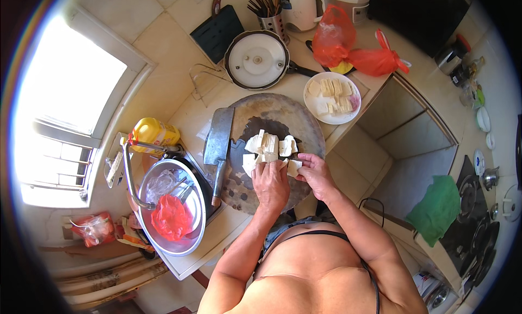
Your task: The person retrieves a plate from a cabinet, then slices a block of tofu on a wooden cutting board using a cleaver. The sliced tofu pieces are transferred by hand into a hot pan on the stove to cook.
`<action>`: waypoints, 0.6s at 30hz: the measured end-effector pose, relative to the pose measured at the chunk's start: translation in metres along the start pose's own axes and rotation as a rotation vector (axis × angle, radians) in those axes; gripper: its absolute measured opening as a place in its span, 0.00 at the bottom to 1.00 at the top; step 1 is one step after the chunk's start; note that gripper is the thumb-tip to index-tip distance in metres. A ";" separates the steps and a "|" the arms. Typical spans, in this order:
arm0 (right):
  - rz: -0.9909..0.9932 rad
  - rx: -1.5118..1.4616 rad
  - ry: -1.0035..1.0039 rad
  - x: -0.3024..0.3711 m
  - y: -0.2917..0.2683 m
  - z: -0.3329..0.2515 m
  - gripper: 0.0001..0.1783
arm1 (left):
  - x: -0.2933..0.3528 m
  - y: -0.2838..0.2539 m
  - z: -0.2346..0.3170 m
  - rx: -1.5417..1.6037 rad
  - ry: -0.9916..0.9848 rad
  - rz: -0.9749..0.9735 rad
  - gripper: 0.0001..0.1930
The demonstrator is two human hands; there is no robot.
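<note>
At frame centre, left hand (pixel 270 184) bunches its fingers at white blocks (pixel 267 144), grip unclear; right hand (pixel 317 176) finger-pinches a white piece (pixel 294 168), soft-looking, so light pressure seems best.

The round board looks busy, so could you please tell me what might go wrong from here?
The cleaver lies over the left edge of the round board, where the left forearm might knock it. The white blocks at the left hand and right hand look ragged and could crumble if squeezed. The plate sits near the counter's edge and might get bumped off.
</note>
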State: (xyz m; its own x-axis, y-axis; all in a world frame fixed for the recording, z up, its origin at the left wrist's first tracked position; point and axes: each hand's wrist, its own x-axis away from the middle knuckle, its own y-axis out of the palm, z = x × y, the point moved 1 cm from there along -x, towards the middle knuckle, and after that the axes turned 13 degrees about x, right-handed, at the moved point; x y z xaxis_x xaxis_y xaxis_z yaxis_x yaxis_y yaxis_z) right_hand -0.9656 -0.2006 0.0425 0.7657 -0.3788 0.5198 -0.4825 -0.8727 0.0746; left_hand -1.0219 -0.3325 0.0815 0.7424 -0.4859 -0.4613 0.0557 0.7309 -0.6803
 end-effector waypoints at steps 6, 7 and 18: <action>-0.225 -0.420 0.192 0.006 -0.013 0.000 0.25 | -0.013 -0.009 0.031 0.038 0.034 0.020 0.07; -0.276 -0.489 0.201 0.004 -0.012 0.000 0.26 | -0.013 -0.011 0.039 0.058 0.026 -0.023 0.08; -0.374 -0.338 0.271 0.005 -0.005 -0.015 0.23 | 0.025 -0.047 -0.055 0.008 -0.512 0.081 0.27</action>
State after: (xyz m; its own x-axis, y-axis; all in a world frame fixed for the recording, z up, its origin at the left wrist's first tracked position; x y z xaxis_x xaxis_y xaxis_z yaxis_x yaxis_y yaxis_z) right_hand -0.9661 -0.1934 0.0575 0.7955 0.0680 0.6021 -0.3430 -0.7686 0.5400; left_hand -1.0429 -0.4050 0.0710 0.9760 -0.1325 -0.1730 -0.0117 0.7610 -0.6487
